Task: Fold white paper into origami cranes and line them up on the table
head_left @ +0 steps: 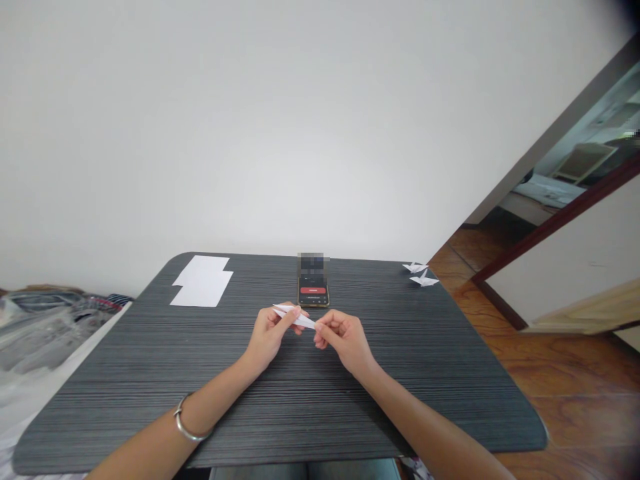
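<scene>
Between my two hands is a narrow piece of folded white paper (304, 321), raised over the dark table. My left hand (273, 331) grips its wider, split end, the thumb lying on top. At the pointed end, my right hand (345, 337) pinches the tip between thumb and curled fingers. Two folded paper cranes, a nearer one (424, 281) and a farther one (415, 267), rest at the table's far right corner. White paper sheets (203, 288) lie partly overlapped at the far left.
A phone (313, 291) with a lit screen is just beyond my hands at the table's back edge. The dark wood-grain table (240, 413) meets a white wall behind. Left of it are heaped fabrics (55, 333); wooden floor (580, 380) shows to the right.
</scene>
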The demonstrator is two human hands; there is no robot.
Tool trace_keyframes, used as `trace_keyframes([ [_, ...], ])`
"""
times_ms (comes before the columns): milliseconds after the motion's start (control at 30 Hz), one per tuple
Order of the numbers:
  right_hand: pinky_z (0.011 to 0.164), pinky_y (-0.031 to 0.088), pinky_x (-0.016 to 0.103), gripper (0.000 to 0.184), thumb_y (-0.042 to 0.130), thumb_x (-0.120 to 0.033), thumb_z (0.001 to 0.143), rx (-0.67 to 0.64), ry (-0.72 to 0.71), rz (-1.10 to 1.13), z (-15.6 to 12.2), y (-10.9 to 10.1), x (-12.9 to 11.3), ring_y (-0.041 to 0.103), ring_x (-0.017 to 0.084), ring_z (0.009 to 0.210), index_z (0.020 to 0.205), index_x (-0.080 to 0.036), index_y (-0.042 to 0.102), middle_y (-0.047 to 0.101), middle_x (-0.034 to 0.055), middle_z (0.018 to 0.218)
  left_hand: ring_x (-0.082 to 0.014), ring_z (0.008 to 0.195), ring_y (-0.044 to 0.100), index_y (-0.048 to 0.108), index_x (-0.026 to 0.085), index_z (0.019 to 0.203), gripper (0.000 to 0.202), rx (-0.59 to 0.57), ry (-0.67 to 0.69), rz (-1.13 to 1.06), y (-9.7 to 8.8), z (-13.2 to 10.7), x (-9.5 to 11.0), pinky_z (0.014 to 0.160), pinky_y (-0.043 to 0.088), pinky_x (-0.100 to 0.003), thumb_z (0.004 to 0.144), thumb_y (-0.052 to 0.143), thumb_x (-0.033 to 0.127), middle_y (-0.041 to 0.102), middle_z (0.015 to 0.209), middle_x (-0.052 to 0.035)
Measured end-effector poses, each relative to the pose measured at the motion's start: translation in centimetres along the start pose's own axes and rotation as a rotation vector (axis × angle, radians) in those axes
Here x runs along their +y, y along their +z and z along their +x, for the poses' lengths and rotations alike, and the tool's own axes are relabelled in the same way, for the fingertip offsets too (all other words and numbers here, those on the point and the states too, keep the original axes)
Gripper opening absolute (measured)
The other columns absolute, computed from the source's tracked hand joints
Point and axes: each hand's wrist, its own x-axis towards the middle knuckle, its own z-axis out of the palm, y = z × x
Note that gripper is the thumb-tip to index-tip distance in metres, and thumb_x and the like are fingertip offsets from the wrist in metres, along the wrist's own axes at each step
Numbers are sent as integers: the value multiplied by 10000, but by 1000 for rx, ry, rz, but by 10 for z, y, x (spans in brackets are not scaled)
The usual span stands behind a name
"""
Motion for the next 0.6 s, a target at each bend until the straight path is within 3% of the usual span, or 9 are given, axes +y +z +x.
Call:
trace_keyframes([
  [400, 448, 452, 191, 163, 655, -279, 691, -17, -7, 16, 0, 0, 1, 539, 77, 427, 636, -150, 573, 612, -24, 508, -101, 522, 505, 684, 101, 623, 289, 56, 18, 55, -1, 0, -2, 537, 413, -210, 732, 606, 357, 597, 590, -23],
  [600, 441, 446, 191, 165, 659, -286, 679, -9, 7, 24, 1, 0, 0, 536, 78, 425, 639, -146, 581, 609, -22, 502, -104, 509, 508, 679, 100, 643, 335, 25, -22, 16, -2, 2, -4, 507, 421, -214, 734, 590, 410, 627, 603, -38],
])
